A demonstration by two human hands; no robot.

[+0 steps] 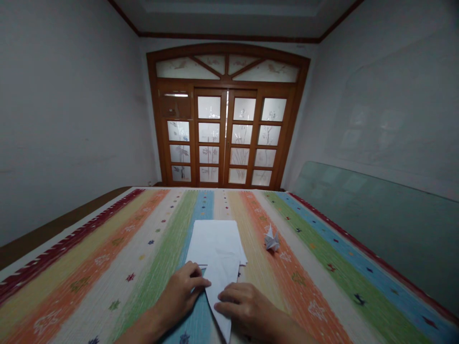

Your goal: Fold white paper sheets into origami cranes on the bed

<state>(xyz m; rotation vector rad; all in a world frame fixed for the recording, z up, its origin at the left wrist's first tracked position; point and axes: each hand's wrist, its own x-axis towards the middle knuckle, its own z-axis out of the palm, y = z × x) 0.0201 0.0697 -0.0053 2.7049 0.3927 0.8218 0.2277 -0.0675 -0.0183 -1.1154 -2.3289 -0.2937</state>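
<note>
A sheet of white paper lies folded on the striped cover, its lower part narrowing to a long point. My left hand rests on the paper's left edge, with fingers bent over the fold. My right hand presses on the right side of the point, fingers reaching left across it. The hands are close but not touching. The paper's tip runs down between them. A small folded paper crane sits to the right of the sheet, apart from both hands.
The paper lies on a broad surface under a woven cover with coloured stripes and small motifs. A green-tinted glass panel stands along the right side. A brown wooden edge runs along the left. Wooden glazed doors fill the far wall.
</note>
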